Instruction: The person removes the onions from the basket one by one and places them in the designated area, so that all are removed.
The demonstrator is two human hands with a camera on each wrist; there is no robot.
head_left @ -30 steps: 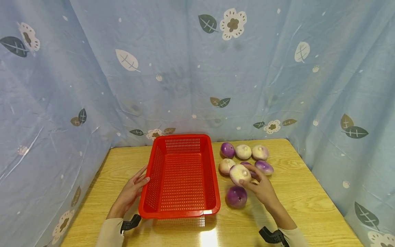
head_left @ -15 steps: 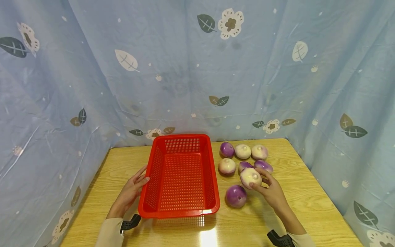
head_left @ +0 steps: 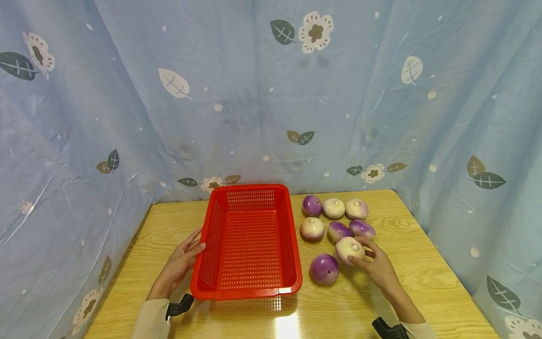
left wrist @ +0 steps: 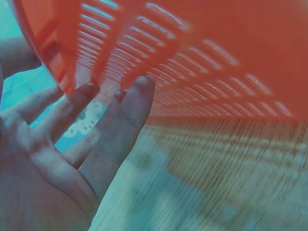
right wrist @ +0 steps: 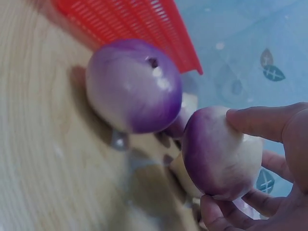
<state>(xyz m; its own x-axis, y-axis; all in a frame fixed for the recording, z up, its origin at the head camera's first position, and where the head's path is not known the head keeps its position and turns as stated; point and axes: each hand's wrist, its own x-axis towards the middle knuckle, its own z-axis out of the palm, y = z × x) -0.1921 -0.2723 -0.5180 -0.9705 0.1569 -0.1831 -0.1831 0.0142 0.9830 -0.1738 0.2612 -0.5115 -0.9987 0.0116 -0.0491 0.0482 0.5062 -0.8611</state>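
My right hand holds a purple-and-white turnip between thumb and fingers, its white end facing up. In the right wrist view the thumb presses one side of this turnip and fingertips support the other; whether it touches the table cannot be told. A purple turnip lies just left of and in front of it, and another turnip is right behind it. My left hand grips the left rim of a red plastic basket, thumb over the rim and fingers against the slotted outer wall.
Behind the right hand several more turnips sit in loose rows, among them a white-topped turnip and a purple turnip. The wooden table is bounded by a blue patterned curtain at the back and sides.
My right hand has carried the turnip rightward and toward me, from over the others to a spot right of the front purple turnip. The left hand and basket have stayed put.
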